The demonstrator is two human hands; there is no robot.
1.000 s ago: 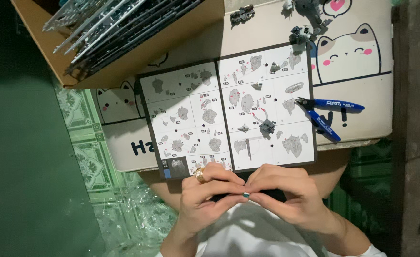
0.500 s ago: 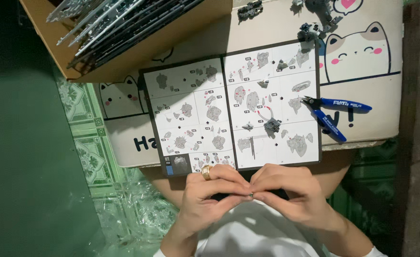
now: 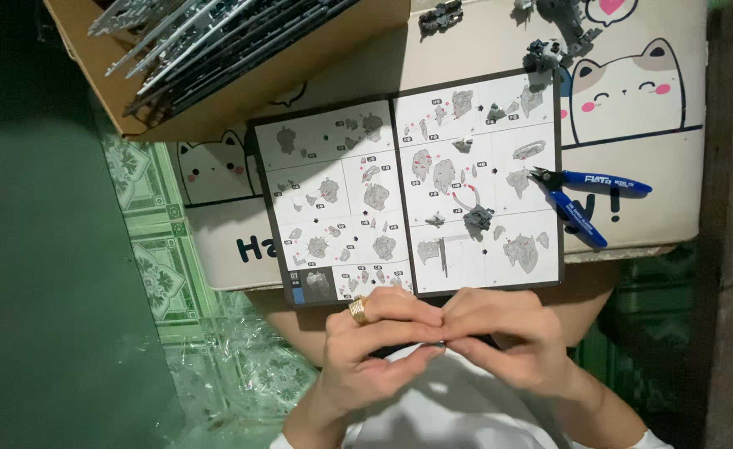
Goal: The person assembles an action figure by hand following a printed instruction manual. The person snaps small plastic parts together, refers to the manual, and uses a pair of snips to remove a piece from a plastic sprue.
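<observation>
My left hand [image 3: 375, 349], with a gold ring on one finger, and my right hand [image 3: 508, 345] meet fingertip to fingertip just below the open instruction booklet [image 3: 408, 195]. Between the pinched fingers sits a tiny dark model part [image 3: 441, 342], mostly hidden. The booklet lies open on a cream table with cat drawings [image 3: 632, 100], and several small grey parts rest on its right page [image 3: 476, 218].
Blue-handled nippers [image 3: 587, 195] lie right of the booklet. A cardboard box [image 3: 300, 58] holding several grey part frames sits at the top left. More assembled grey pieces [image 3: 549, 33] stand at the table's far edge. Patterned floor tiles and crinkled plastic wrap [image 3: 233, 374] lie to the left.
The view has shifted slightly; both hands stay pinched together on the small part, with the fingers closing a little tighter.
</observation>
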